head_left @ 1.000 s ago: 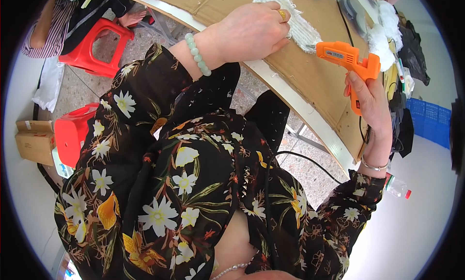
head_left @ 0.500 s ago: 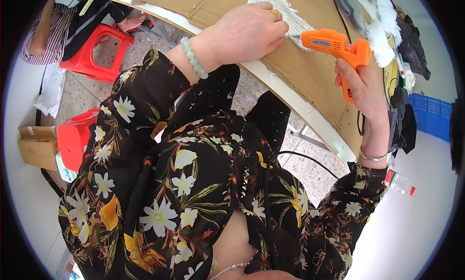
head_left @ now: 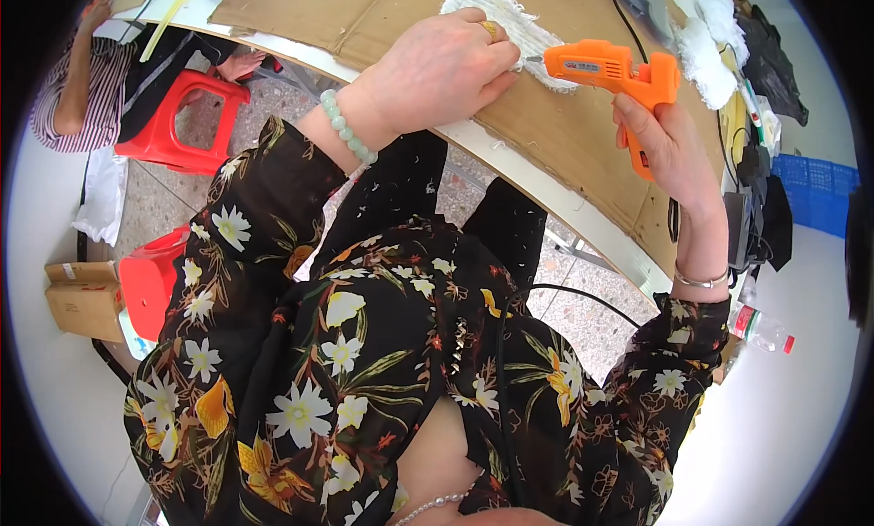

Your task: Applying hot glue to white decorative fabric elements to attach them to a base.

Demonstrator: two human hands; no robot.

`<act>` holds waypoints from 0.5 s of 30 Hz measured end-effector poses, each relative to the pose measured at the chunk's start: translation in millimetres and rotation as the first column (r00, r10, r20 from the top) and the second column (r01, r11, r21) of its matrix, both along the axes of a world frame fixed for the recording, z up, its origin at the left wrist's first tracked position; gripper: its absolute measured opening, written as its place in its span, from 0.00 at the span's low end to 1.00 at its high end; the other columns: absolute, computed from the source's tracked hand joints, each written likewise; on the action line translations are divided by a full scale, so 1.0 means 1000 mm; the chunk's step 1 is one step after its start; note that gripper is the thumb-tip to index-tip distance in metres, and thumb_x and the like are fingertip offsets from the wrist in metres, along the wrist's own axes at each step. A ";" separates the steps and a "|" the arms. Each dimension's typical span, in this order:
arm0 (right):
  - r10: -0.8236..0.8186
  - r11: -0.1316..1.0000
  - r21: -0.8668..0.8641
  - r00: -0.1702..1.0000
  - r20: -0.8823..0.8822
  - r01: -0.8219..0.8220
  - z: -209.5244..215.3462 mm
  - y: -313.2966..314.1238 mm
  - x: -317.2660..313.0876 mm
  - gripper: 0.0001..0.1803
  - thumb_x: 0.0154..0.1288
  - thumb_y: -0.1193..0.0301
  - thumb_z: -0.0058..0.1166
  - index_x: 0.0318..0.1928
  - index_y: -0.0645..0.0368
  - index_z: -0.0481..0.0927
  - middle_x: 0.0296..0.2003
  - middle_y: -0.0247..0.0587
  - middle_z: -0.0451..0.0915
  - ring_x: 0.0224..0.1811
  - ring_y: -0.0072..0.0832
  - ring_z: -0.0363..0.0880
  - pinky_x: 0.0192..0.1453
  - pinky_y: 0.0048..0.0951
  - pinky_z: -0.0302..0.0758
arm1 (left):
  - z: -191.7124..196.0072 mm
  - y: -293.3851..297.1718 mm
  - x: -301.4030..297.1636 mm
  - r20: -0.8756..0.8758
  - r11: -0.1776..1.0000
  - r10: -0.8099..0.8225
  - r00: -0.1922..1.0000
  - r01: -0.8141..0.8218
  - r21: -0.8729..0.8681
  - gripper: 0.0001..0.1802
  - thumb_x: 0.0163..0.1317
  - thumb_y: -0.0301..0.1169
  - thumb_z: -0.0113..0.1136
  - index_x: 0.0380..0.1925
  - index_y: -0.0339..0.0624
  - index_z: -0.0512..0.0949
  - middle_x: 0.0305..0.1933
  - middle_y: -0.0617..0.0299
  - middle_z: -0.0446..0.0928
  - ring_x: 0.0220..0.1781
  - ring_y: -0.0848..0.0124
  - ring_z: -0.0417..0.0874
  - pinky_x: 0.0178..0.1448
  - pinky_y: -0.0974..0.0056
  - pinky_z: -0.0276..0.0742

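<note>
An orange hot glue gun (head_left: pixel 601 69) is gripped by its handle in my right hand (head_left: pixel 669 153), its nozzle pointing left. The nozzle tip is close to the fingers of my left hand (head_left: pixel 446 71). That hand is closed, with fingers curled and a ring on one of them; whatever is between the fingertips is hidden. Beneath and beyond it lies a white, ribbed fabric pad (head_left: pixel 492 3) with frayed edges, partly covered by the hand. The pad rests on brown cardboard (head_left: pixel 583 148) spread over the table.
White fluffy material (head_left: pixel 706 66) and a black plastic bag (head_left: pixel 769 62) are at the far right. A blue basket (head_left: pixel 815 194) and a plastic bottle (head_left: pixel 760 330) are on the right. To the left are a red stool (head_left: pixel 187 126), a cardboard box (head_left: pixel 82 298) and another person (head_left: pixel 77 107).
Both hands, the glue gun and the pad appear slightly further left in the picture, as does the table, so the view has shifted. My grip on the glue gun stays the same.
</note>
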State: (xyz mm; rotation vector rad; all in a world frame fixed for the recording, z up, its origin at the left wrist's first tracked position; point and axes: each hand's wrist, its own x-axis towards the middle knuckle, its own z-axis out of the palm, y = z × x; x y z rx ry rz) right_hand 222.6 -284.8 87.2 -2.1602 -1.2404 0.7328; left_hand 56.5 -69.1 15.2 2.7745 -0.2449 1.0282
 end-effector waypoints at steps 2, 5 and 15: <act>0.012 1.000 -0.005 1.000 0.018 -0.012 0.004 0.005 -0.004 0.17 0.73 0.59 0.47 0.42 0.63 0.73 0.29 0.32 0.72 0.29 0.19 0.72 0.34 0.24 0.67 | 0.003 0.002 -0.003 0.005 1.000 0.004 1.000 -0.004 0.001 0.09 0.54 0.33 0.63 0.24 0.41 0.74 0.28 0.60 0.78 0.37 0.62 0.78 0.41 0.60 0.77; 0.015 1.000 0.004 1.000 0.012 -0.015 -0.001 0.001 0.000 0.17 0.73 0.59 0.47 0.42 0.63 0.73 0.29 0.32 0.72 0.29 0.19 0.72 0.34 0.24 0.67 | -0.004 0.000 0.005 -0.011 1.000 -0.009 1.000 0.009 -0.004 0.09 0.54 0.33 0.62 0.25 0.41 0.75 0.29 0.60 0.78 0.37 0.61 0.78 0.41 0.60 0.78; -0.027 0.996 -0.086 0.999 0.047 0.031 0.009 -0.014 -0.001 0.17 0.72 0.58 0.48 0.40 0.63 0.74 0.27 0.32 0.74 0.28 0.19 0.72 0.33 0.24 0.66 | -0.001 -0.002 -0.002 -0.026 1.000 -0.010 1.000 0.010 -0.023 0.08 0.56 0.32 0.61 0.25 0.40 0.77 0.30 0.60 0.79 0.37 0.61 0.79 0.42 0.59 0.77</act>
